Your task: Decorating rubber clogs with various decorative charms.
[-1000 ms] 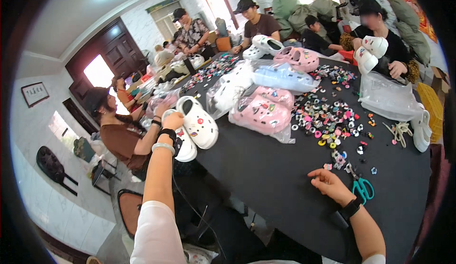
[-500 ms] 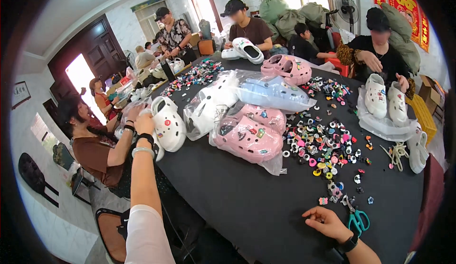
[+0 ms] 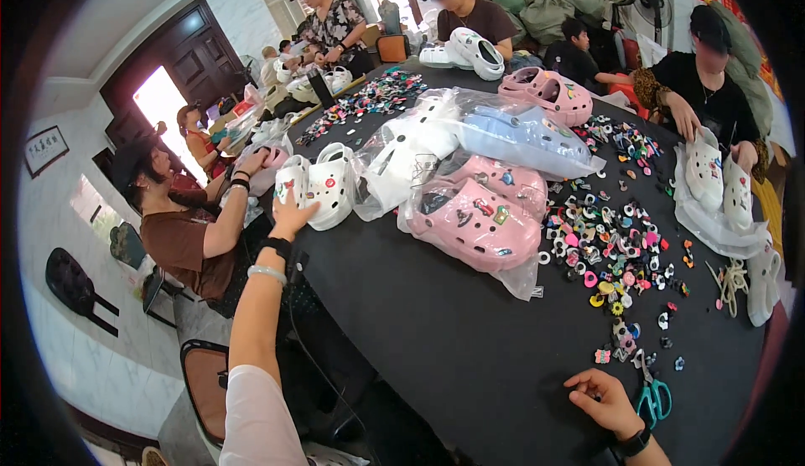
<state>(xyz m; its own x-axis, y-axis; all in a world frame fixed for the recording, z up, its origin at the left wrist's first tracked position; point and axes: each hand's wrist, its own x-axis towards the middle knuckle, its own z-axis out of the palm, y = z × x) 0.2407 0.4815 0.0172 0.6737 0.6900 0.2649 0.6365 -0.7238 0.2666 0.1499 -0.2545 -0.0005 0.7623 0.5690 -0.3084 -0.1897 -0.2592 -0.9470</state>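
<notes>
At the table's left edge, my left hand (image 3: pixel 292 217) touches a pair of white clogs (image 3: pixel 332 188) dotted with colourful charms. Its thumb is spread away from the fingers, which lie against the nearer clog. The clogs stand side by side, beside a white pair wrapped in clear plastic (image 3: pixel 417 152). My right hand (image 3: pixel 605 401) rests on the black tabletop with nothing visible in it, its fingers loosely bent and apart. Close beside it lie teal-handled scissors (image 3: pixel 653 397) and several small shoe charms (image 3: pixel 623 338).
Bagged pink clogs (image 3: pixel 478 227) and bagged blue clogs (image 3: pixel 528 141) occupy the middle. A heap of charms (image 3: pixel 608 248) spreads to their right. A co-worker (image 3: pixel 189 240) sits at left; another (image 3: pixel 713 97) handles white clogs at far right. A cable (image 3: pixel 312 357) hangs by the table edge.
The white clog by my left hand has gone from tilted to standing next to its mate, and my fingers have spread. The view has swung left. My right hand stays by the scissors.
</notes>
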